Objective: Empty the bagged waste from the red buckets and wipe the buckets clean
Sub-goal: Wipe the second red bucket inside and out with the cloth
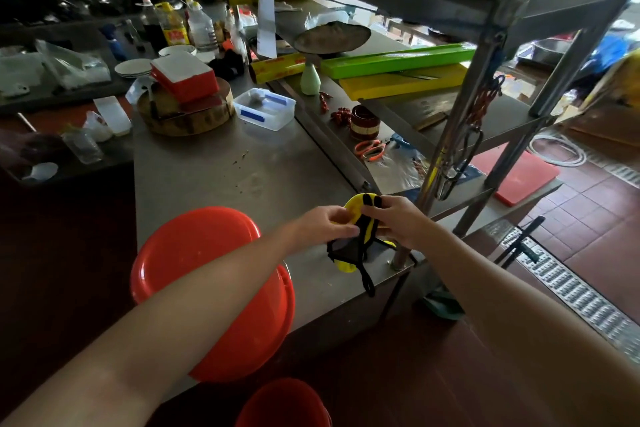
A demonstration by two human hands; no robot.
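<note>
Lowest in view, below the worktop's edge, a second red bucket [281, 404] is only partly in frame, and its contents cannot be seen. Just above it, an upturned red bucket [207, 253] sits base-up on the near corner of the steel worktop [225, 177], with its lip overhanging the edge and the left forearm crossing in front.

Right of the upturned bucket, both hands meet over the worktop. The left hand [323, 224] pinches a yellow and black cloth [346, 251], and the right hand [398, 222] curls its fingers over the cloth's top. Each grip is closed on the cloth, and a black strap dangles past the edge.

Beyond the upturned bucket is steel with a few crumbs. Further back stands a clear plastic box [265, 108] with blue clips and a small pale object inside. Beside it, a round wooden block [187, 116] carries a red rectangular tub [183, 76].

Far right of the upturned bucket, red floor tiles [588, 218] and a metal drain grate [571, 291] lie beside a steel shelf rack [485, 28].
</note>
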